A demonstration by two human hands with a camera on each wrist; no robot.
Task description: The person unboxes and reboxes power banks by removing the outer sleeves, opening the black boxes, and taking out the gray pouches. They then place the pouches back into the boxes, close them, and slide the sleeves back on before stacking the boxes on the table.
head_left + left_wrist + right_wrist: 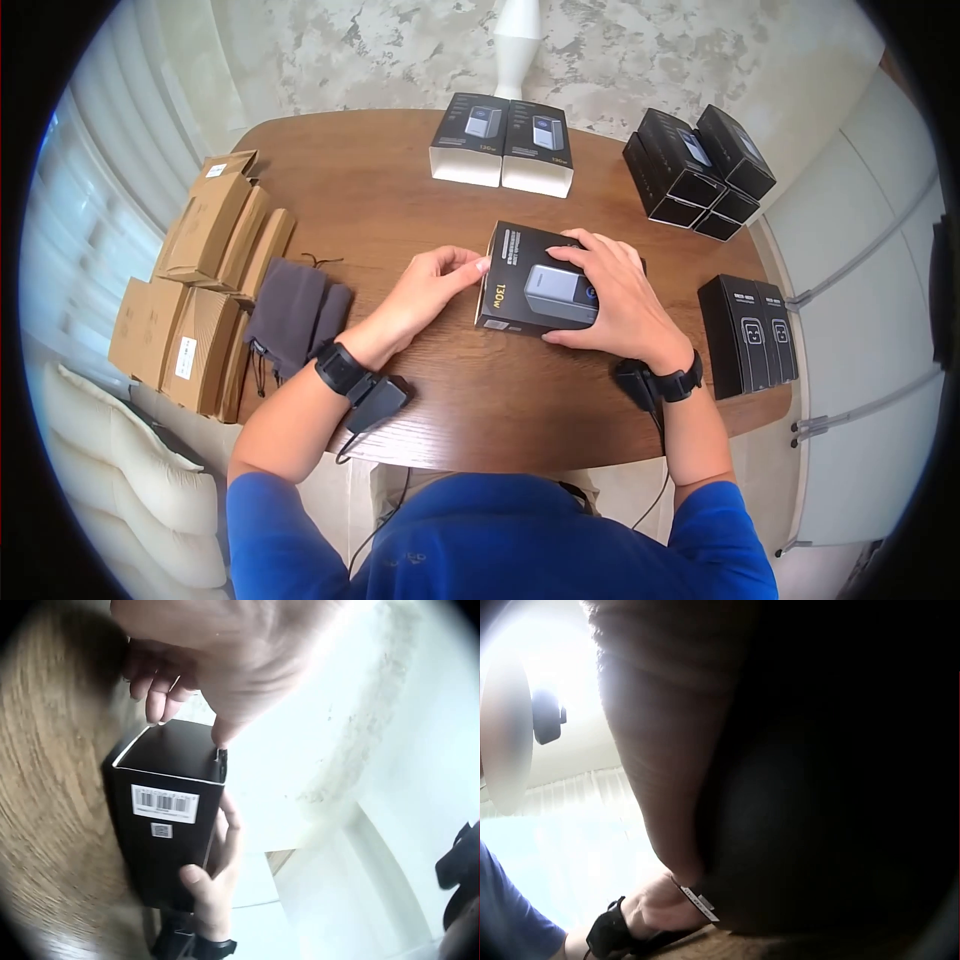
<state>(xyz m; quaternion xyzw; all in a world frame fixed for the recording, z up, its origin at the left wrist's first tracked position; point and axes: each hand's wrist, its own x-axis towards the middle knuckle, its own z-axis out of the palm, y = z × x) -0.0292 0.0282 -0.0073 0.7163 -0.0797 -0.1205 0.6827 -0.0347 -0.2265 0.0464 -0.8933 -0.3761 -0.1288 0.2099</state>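
A black printed box (pixel 520 270) marked 130W, with a power bank pictured on its face, lies at the middle of the table. My right hand (pixel 625 300) spans its right part and grips it, thumb along the near side and fingers over the top towards the far side. At the box's left end is my left hand (pixel 430 290), its thumb touching the upper edge of the closed end panel. In the left wrist view that thumb (pixel 225 731) presses at the panel's corner, while the other fingers (pixel 161 697) bend by the opposite edge. A barcode label (pixel 165 802) shows on one side.
Two similar boxes (pixel 500 140) with white open ends stand at the back. Stacked black boxes (pixel 695 170) sit at the back right, further black boxes (pixel 745 335) at the right edge. Brown cartons (pixel 190 290) and dark grey cloth pouches (pixel 295 310) line the left.
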